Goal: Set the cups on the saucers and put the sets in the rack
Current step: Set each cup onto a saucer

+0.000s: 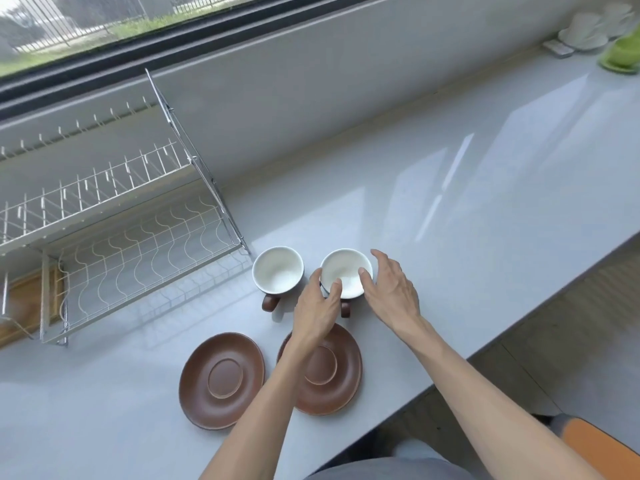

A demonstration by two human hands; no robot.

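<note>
Grey countertop (450, 202) ran beneath a window (104, 26), with a wire rack (138, 244) at left. Two upright white-lined cups stood side by side, handles pointing toward the person. Left hand (317, 311) and right hand (391, 292) cupped the right cup (346, 271), fingers loosely spread. Two brown saucers (221, 379) lay nearer.

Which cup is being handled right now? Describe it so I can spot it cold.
Start at the wire dish rack on the left of the counter; two white-lined brown cups stand just right of its corner. It is the right cup, farther from the rack, with the left hand and right hand closing on its rim, unlike the untouched left cup.
</note>
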